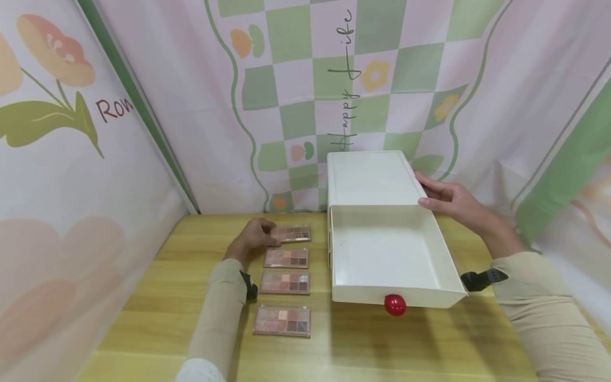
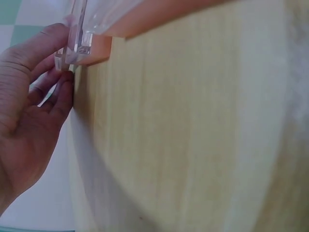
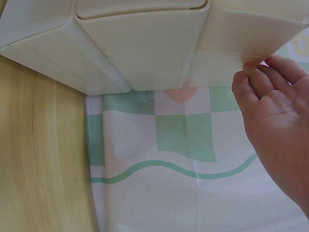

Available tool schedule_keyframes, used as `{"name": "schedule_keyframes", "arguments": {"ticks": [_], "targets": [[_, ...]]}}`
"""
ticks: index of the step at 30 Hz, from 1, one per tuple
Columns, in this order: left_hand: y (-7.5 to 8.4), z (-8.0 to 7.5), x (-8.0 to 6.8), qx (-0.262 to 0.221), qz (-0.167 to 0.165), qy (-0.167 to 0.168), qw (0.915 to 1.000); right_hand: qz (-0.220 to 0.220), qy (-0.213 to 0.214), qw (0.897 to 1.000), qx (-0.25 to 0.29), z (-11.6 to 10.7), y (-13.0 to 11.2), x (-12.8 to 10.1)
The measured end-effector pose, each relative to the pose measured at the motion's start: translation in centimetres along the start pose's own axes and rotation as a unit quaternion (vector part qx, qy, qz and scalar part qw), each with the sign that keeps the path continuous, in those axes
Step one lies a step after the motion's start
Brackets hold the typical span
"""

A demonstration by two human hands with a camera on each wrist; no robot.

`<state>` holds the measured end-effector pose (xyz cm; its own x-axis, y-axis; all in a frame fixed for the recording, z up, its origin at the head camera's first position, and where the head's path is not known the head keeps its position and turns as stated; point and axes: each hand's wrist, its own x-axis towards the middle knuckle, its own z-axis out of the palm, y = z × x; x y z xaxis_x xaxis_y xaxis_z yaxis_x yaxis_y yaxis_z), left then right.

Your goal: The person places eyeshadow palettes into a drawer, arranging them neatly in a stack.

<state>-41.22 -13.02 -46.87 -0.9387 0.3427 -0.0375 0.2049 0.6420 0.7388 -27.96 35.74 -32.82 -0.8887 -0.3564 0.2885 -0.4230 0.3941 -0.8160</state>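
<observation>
At the far end of a column of eyeshadow palettes, my left hand pinches the left edge of the farthest palette. In the left wrist view, thumb and fingers sit on either side of that clear-edged palette, close to the tabletop. The other palettes lie flat nearer to me. To their right stands a white drawer cabinet, its top drawer pulled out and bare inside. My right hand rests with extended fingers against the cabinet's upper right side; the right wrist view shows fingertips at its edge.
A red round knob sticks out from the drawer front, which overhangs the wooden table. Printed curtains hang close behind the table and along both sides. Lower drawers show closed in the right wrist view.
</observation>
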Motion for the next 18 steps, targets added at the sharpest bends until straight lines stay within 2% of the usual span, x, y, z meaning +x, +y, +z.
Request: {"name": "schedule_keyframes", "arguments": {"ticks": [4, 7, 9, 11, 13, 18], "targets": [[0.1, -0.02, 0.0, 0.002, 0.003, -0.003, 1.0, -0.001, -0.001, 1.0, 0.002, 0.05, -0.02, -0.01], [0.28, 0.02, -0.16, -0.017, -0.016, -0.002, 0.9997, -0.002, -0.002, 1.0, 0.002, 0.09, 0.04, 0.02], [0.46, 0.04, -0.35, -0.046, -0.043, 0.001, 0.998, -0.003, -0.003, 1.0, -0.001, 0.08, 0.1, 0.06], [0.62, 0.05, -0.5, -0.066, -0.056, 0.009, 0.9962, -0.001, -0.002, 1.0, -0.006, 0.05, 0.13, 0.09], [0.73, 0.01, -0.69, -0.104, -0.078, 0.012, 0.9915, 0.001, 0.0, 1.0, -0.01, 0.0, 0.16, 0.11], [0.99, -0.31, -0.89, -0.183, -0.089, 0.012, 0.979, 0.005, 0.001, 1.0, -0.007, -0.05, 0.17, 0.13]]}}
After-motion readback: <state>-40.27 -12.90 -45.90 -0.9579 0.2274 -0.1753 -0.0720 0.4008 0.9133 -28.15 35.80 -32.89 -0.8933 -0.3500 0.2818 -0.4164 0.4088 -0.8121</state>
